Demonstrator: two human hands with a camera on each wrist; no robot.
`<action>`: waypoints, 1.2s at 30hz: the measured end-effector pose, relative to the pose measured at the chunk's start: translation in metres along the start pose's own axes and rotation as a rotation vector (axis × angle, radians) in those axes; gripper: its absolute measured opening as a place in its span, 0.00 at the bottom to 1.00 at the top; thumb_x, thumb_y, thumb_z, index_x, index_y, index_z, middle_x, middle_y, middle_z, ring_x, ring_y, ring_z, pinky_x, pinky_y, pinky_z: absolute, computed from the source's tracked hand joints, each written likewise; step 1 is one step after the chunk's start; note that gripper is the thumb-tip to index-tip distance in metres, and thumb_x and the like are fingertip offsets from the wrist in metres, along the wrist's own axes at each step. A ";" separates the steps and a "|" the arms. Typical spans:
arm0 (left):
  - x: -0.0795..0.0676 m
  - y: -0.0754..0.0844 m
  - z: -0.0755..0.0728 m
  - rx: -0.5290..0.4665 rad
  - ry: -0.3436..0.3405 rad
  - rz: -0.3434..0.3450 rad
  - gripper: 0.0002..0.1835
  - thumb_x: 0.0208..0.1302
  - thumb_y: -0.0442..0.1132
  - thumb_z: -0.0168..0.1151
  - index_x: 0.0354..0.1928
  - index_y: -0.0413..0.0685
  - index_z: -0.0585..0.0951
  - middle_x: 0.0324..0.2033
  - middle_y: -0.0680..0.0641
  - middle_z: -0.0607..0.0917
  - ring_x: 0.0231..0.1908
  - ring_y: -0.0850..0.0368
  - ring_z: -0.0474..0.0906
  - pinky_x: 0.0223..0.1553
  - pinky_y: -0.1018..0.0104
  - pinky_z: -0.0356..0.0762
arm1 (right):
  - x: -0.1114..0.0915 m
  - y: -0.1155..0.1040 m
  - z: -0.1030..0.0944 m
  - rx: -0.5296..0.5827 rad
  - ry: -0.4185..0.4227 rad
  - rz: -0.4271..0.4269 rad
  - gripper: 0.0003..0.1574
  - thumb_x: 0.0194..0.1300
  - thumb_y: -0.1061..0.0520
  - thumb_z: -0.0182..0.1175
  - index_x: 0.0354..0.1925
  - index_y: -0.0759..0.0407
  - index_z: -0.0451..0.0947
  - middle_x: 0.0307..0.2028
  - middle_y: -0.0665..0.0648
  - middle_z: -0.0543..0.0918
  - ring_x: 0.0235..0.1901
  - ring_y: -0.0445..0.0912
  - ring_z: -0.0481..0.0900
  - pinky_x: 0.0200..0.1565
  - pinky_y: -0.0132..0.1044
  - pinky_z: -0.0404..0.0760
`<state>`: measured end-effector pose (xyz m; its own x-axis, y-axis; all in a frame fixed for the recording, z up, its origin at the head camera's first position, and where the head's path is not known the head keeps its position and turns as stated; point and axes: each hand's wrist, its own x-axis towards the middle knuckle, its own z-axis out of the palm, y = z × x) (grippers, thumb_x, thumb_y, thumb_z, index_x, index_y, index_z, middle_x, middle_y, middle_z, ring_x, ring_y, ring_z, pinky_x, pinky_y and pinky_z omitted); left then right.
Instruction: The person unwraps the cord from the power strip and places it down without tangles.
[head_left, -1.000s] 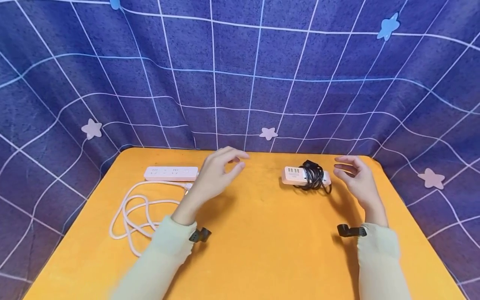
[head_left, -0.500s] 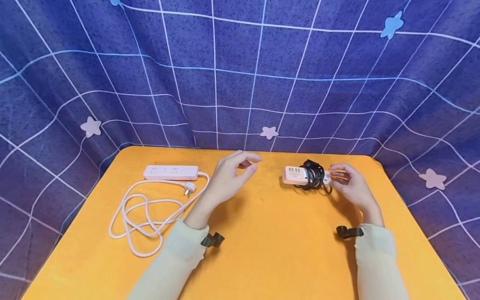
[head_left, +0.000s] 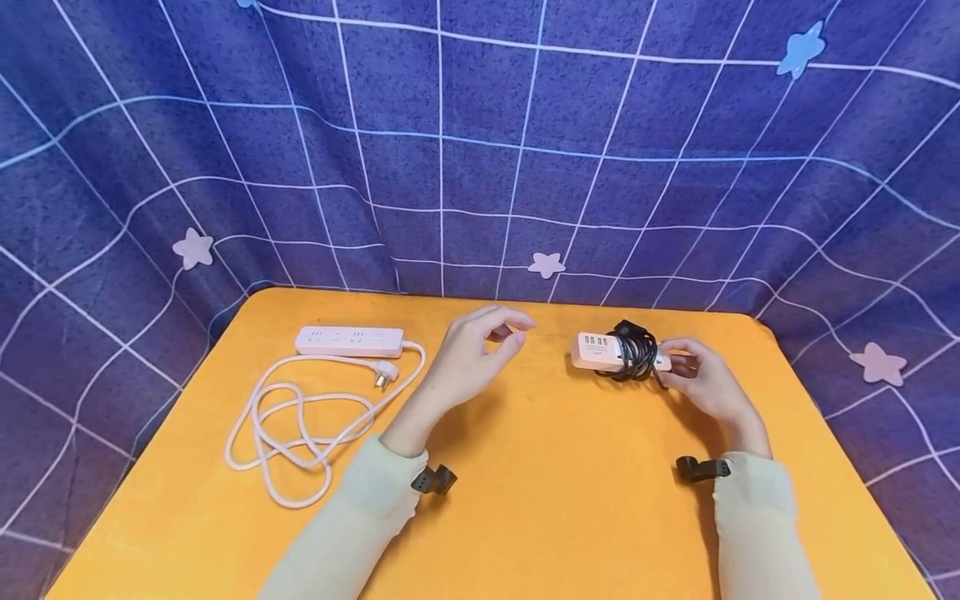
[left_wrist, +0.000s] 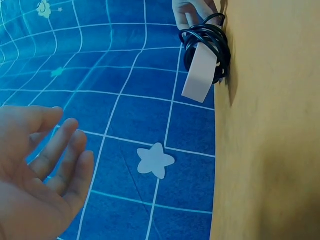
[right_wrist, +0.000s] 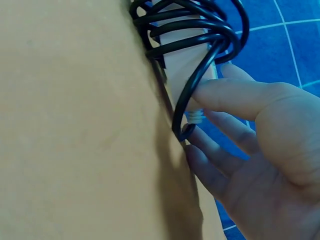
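Observation:
On the right of the table lies a small pink and white power strip (head_left: 597, 352) with USB ports, its black cord (head_left: 636, 353) wound round its middle. My right hand (head_left: 708, 385) holds its right end. In the right wrist view the thumb (right_wrist: 232, 96) lies on the strip's near side and the index finger reaches behind it; the other fingers curl below, near a loop of cord. My left hand (head_left: 474, 358) hovers over the middle of the table, fingers loosely bent, holding nothing. Left of it lies a longer white power strip (head_left: 348, 341) with a loosely looped white cord (head_left: 318, 398).
The orange table (head_left: 555, 500) ends at a blue grid-patterned curtain (head_left: 480, 183) with stars, which also hangs along both sides. The white cord's plug (head_left: 385, 372) lies just in front of the longer strip. Each sleeve carries a small black wrist camera (head_left: 435, 480).
My right hand has moved left from beside the wound power strip onto its right end. My left hand has moved right, away from the longer strip, uncovering its cord and plug.

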<state>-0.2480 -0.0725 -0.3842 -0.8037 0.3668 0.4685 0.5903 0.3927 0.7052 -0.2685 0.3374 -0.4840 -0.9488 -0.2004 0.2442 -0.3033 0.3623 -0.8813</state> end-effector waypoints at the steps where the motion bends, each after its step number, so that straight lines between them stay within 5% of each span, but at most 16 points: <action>1: 0.000 0.000 0.000 0.000 0.001 -0.003 0.10 0.76 0.37 0.65 0.54 0.53 0.88 0.47 0.53 0.90 0.46 0.62 0.83 0.53 0.65 0.82 | 0.000 0.001 0.000 -0.015 0.004 -0.003 0.27 0.63 0.80 0.66 0.60 0.79 0.73 0.52 0.48 0.82 0.52 0.28 0.81 0.51 0.23 0.82; 11: 0.002 -0.003 0.003 0.016 -0.008 -0.022 0.10 0.77 0.37 0.64 0.54 0.53 0.87 0.48 0.55 0.89 0.47 0.62 0.83 0.53 0.65 0.82 | -0.001 0.003 0.005 -0.115 -0.039 -0.033 0.24 0.67 0.76 0.65 0.60 0.71 0.77 0.51 0.69 0.84 0.47 0.31 0.81 0.50 0.21 0.79; 18: 0.000 -0.007 0.004 0.020 -0.010 -0.059 0.10 0.77 0.37 0.63 0.55 0.52 0.87 0.49 0.55 0.89 0.48 0.61 0.83 0.54 0.64 0.82 | -0.002 -0.003 0.005 -0.058 -0.066 0.036 0.21 0.71 0.70 0.66 0.59 0.70 0.76 0.52 0.57 0.83 0.46 0.37 0.85 0.37 0.30 0.85; 23: 0.000 -0.009 0.004 0.016 -0.015 -0.061 0.10 0.77 0.37 0.63 0.55 0.52 0.87 0.49 0.53 0.89 0.48 0.60 0.84 0.54 0.64 0.82 | -0.002 -0.008 0.006 -0.017 -0.083 0.107 0.23 0.74 0.68 0.64 0.64 0.68 0.74 0.60 0.56 0.78 0.48 0.38 0.85 0.43 0.30 0.85; 28: 0.000 -0.009 0.004 0.024 -0.012 -0.062 0.10 0.77 0.37 0.63 0.55 0.53 0.87 0.49 0.54 0.89 0.48 0.60 0.84 0.54 0.64 0.82 | -0.001 -0.009 0.009 0.036 -0.065 0.145 0.22 0.75 0.67 0.64 0.63 0.66 0.76 0.59 0.54 0.78 0.48 0.38 0.85 0.46 0.28 0.84; 36: 0.001 -0.010 0.003 0.021 -0.007 -0.069 0.10 0.77 0.37 0.64 0.54 0.53 0.88 0.49 0.55 0.89 0.47 0.61 0.83 0.54 0.64 0.82 | 0.005 -0.005 0.019 0.153 -0.019 0.191 0.23 0.73 0.65 0.68 0.62 0.70 0.77 0.51 0.48 0.82 0.40 0.36 0.84 0.34 0.29 0.82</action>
<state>-0.2544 -0.0741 -0.3925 -0.8422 0.3443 0.4148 0.5347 0.4352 0.7244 -0.2705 0.3173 -0.4858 -0.9854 -0.1593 0.0603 -0.0999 0.2535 -0.9622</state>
